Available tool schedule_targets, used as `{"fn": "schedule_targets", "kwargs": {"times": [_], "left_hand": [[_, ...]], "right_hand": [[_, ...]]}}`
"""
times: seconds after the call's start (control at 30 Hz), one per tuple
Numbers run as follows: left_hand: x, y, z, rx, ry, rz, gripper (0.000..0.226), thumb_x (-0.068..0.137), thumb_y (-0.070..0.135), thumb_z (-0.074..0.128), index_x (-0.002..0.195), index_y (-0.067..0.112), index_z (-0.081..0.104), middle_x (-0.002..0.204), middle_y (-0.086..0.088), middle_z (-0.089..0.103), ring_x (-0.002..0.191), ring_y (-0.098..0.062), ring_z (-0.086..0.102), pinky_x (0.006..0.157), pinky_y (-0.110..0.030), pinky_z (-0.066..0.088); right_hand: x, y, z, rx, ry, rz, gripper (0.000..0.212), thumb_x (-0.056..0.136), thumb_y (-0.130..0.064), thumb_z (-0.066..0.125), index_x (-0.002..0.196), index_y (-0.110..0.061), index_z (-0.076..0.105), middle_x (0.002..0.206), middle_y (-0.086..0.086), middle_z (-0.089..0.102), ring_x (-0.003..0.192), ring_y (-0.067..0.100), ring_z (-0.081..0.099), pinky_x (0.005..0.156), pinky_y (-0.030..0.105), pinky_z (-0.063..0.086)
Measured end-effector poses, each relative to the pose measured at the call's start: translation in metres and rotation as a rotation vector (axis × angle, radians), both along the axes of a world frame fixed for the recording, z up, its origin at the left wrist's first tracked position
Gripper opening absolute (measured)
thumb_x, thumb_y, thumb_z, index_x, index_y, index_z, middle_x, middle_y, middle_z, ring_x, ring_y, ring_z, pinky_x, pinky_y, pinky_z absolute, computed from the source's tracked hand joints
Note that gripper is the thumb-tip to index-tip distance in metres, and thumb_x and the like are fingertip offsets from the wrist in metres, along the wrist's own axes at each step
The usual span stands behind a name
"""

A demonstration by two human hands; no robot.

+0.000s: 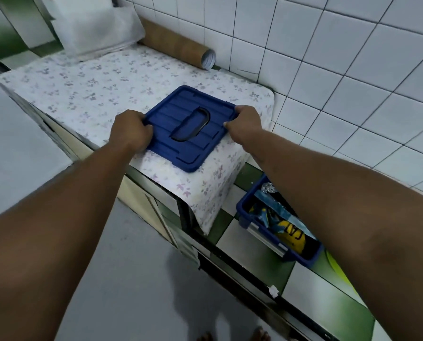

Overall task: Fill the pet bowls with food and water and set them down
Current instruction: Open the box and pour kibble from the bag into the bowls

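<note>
Left hand (131, 132), right hand (246, 121) grip blue lid (190, 141) edges.

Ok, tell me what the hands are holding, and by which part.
Both hold the blue lid by opposite sides: left hand on its left edge, right hand on its right corner.

Blue ribbed lid (205, 141) lies flat on floral cloth (82, 89); open blue bin (301, 258) sits nearby.

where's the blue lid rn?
Head view, centre: the blue lid lies on the floral-covered counter near its right end, left hand and right hand gripping opposite edges; open blue bin below right.
</note>
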State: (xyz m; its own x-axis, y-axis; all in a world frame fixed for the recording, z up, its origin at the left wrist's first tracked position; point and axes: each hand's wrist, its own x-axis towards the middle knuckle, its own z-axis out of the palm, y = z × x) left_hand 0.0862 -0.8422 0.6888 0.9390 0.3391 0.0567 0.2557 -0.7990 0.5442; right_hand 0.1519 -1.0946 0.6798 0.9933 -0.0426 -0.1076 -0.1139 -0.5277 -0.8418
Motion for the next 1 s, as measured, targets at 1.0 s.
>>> {"fn": "schedule_targets", "kwargs": {"times": [1.0], "left_hand": [[-0.064, -0.266, -0.03, -0.056, -0.007, -0.757, 0.046, 0.095, 0.03, 0.066, 0.139, 0.019, 0.059, 0.139, -0.005, 0.058, 0.124, -0.022, 0.057, 0.101, -0.032, 0.044]], "right_hand": [[-0.172, -0.219, -0.012, -0.227, -0.076, -0.312, 0.034, 0.089, -0.023, 0.071, 0.118, -0.005, 0.069, 0.109, 0.009, 0.072, 0.103, 0.023, 0.066, 0.096, 0.027, 0.049]]}}
